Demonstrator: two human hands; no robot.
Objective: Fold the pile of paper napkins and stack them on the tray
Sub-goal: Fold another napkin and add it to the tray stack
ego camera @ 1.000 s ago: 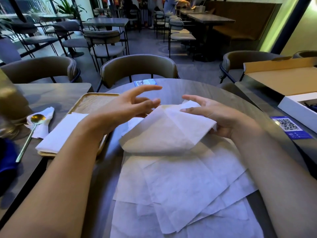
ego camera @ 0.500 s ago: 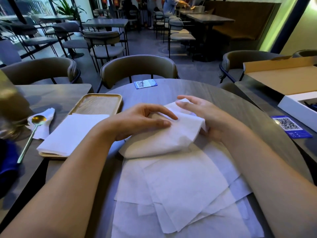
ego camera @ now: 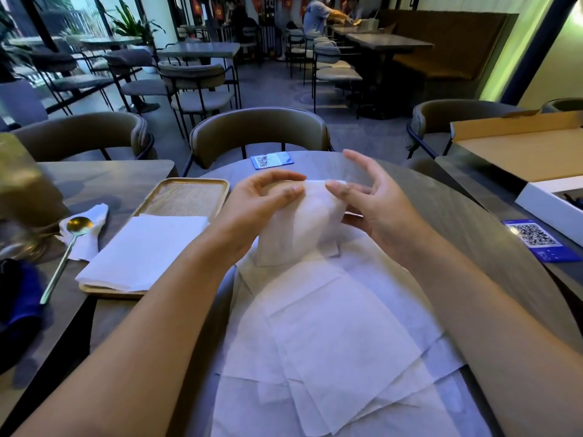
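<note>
A folded white napkin point(ego camera: 299, 228) is lifted above the round table. My left hand point(ego camera: 258, 206) pinches its upper left edge and my right hand point(ego camera: 375, 212) pinches its upper right edge, fingertips nearly meeting at the top. Below it, several unfolded napkins point(ego camera: 331, 335) lie spread in a loose pile on the table. To the left, a wooden tray point(ego camera: 189, 195) holds a stack of folded napkins point(ego camera: 142, 250) at its near end.
A gold spoon point(ego camera: 67, 247) lies on a crumpled napkin left of the tray. Blue QR cards sit at the far edge point(ego camera: 271, 159) and right point(ego camera: 536, 238). An open box point(ego camera: 533, 171) stands at the right. A chair point(ego camera: 258, 137) faces me.
The napkin went from a half-folded sheet pressed on the pile to a smaller fold raised off it. Both hands came together and now pinch its top edge.
</note>
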